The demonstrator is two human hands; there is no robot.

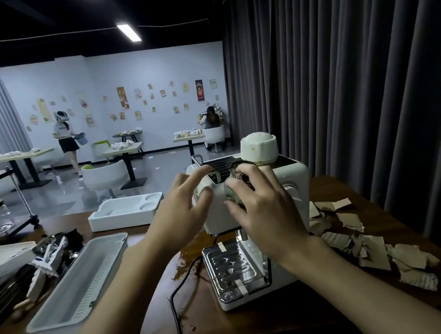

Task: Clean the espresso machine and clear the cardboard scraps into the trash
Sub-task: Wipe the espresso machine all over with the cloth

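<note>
Your right hand (264, 206) curls round a coarse brown woven cloth (238, 174), pressing it on the top front of the cream boxy espresso machine (297, 176) on the dark wooden counter (235, 323). Your left hand (187, 199) rests spread-fingered against the machine's left side, holding nothing. Torn corrugated cardboard scraps (372, 247) lie just right of it. A long white slotted plastic bin (76, 300) sits to its left.

Dark curtain (357, 77), postered white wall (143, 72), café tables (123, 149)

Head-worn view, forward-down, close above table (236, 326)
</note>
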